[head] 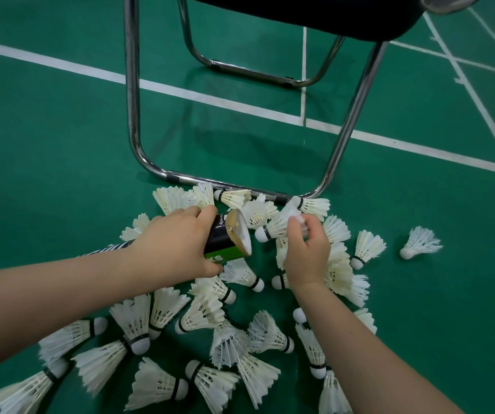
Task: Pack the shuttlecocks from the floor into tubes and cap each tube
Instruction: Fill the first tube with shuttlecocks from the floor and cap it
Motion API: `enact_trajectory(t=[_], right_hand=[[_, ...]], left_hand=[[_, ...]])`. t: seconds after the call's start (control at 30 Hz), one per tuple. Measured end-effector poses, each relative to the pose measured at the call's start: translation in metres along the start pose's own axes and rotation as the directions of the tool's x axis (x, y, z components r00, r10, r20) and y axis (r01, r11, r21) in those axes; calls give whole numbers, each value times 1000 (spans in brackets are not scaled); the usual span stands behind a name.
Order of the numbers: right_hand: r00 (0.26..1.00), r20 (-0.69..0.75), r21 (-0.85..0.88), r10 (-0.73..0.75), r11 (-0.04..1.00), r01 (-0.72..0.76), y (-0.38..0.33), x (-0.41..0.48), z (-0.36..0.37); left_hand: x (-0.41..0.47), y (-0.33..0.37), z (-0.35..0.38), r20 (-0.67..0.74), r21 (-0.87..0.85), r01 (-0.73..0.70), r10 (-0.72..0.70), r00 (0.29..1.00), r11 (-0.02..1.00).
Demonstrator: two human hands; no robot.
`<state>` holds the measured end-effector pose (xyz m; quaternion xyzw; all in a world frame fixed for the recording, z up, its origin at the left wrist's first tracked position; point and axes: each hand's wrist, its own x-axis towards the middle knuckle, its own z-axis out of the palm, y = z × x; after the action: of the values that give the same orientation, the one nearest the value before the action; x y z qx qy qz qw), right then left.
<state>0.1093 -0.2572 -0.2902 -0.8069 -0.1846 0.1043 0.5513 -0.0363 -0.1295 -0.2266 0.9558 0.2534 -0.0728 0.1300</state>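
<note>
Left hand [177, 243] gripping tube [225, 239], right hand [306, 249] pinching shuttlecock [276, 224] beside open rim

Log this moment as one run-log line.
left hand: grips open tube | right hand: holds shuttlecock, cork near tube mouth | floor: many loose shuttlecocks

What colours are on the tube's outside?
The tube is black and green with white lettering; head view.

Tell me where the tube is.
The tube is mid-frame in the head view, gripped by the left hand, its open mouth facing the shuttlecock the right hand holds.
</note>
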Motion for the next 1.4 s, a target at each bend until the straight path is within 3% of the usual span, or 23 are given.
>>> enact_trajectory(t=[0.13,0.27,0.37,0.53,0.73,0.93,1.4], right_hand=[[979,-19,83,-203,975,204,-28,-23,10],[958,-32,3,-284,959,284,-38,-30,11],[975,-57,-25,-216,976,215,-39,-25,7],[988,-143,147,-60,986,82,-54,-20,1],[995,-86,297,54,955,-26,-66,-21,1],[996,91,313,-4,949,-25,-71,-29,5],[1000,-29,228,13,974,-6,-59,-23,7]], left_hand=[[-4,-3,-4,-10,21,0,0,1000,1000],[-8,-5,-4,-8,29,14,-13,1000,999],[-10,-5,-4,1,21,20,-20,1000,1000],[-11,-6,-5,2,16,21,-21,1000,1000],[-12,-4,-6,-5,14,25,-25,1000,1000],[-18,-4,-3,1,19,7,-7,1000,1000],[-16,-5,0,27,-8,16,-16,1000,1000]])
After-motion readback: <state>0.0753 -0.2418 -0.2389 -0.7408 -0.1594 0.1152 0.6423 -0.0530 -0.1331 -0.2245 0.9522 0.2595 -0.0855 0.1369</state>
